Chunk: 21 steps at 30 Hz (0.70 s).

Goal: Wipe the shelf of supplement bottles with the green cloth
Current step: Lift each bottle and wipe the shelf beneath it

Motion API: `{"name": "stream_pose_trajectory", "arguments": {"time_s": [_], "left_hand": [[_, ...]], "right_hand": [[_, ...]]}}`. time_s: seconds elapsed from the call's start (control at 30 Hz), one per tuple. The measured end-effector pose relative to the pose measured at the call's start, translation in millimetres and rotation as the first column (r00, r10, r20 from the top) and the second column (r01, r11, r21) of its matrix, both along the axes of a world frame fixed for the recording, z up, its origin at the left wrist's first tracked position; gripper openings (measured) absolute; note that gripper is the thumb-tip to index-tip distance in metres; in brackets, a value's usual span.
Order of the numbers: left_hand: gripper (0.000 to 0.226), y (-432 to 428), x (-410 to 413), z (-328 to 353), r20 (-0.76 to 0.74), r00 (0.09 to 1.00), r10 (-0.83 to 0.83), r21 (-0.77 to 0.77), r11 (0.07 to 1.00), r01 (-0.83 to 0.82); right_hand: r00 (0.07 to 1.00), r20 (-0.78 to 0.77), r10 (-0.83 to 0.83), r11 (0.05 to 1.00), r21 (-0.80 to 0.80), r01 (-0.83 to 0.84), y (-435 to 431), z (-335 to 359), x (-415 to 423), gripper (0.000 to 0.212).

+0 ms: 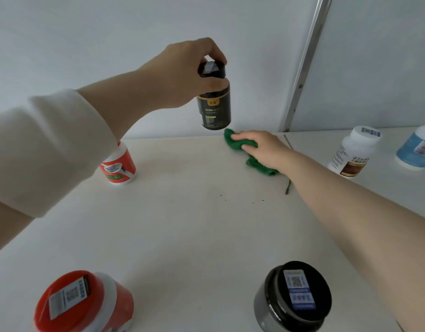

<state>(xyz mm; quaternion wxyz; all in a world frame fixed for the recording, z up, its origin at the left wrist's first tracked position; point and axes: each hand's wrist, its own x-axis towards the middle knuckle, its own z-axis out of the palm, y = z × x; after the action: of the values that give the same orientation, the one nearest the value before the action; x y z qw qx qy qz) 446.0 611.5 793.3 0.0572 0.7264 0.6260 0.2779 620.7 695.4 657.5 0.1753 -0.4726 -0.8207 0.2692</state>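
**Two hands busy: one lifts, one wipes**

Our left hand [182, 70] pinches the black bottle [215, 104] by its cap, holding it clear of the shelf [194, 224]. Our right hand [261, 146] presses flat, fingers together, on the green cloth [233, 142], bunched under our fingertips at the back wall. It looks soft and limp; we judge palm pressure grips it best.

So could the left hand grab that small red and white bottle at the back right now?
Probably not yet. The left hand is closed on the lifted black bottle. The small red and white bottle stands just below that forearm with nothing blocking it, so it looks reachable once the hand is free.
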Motion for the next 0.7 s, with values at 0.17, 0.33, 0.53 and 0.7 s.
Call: {"name": "stream_pose_trajectory", "arguments": {"time_s": [0.17, 0.33, 0.53, 0.7], "left_hand": [[0.034, -1, -10, 0, 0.031, 0.999, 0.031, -0.017, 0.999, -0.031], [0.034, -6, -14, 0, 0.031, 0.999, 0.033, -0.007, 0.999, -0.032], [0.035, -8, -25, 6, 0.026, 0.997, 0.079, 0.042, 0.996, -0.08], [0.036, -10, -27, 3, -0.017, 0.996, 0.086, 0.062, 0.994, -0.085]], "right_hand": [[0.885, -0.045, 0.463, 0.886, -0.015, -0.464, -42, -5, -21, 0.038], [0.848, -0.156, 0.506, 0.823, -0.208, -0.529, -38, 24, -3, 0.044], [0.981, -0.021, 0.194, 0.978, 0.083, -0.192, 13, 5, -65, 0.036], [0.901, -0.003, 0.433, 0.901, -0.013, -0.433, 6, 0, -89, 0.037]]}}
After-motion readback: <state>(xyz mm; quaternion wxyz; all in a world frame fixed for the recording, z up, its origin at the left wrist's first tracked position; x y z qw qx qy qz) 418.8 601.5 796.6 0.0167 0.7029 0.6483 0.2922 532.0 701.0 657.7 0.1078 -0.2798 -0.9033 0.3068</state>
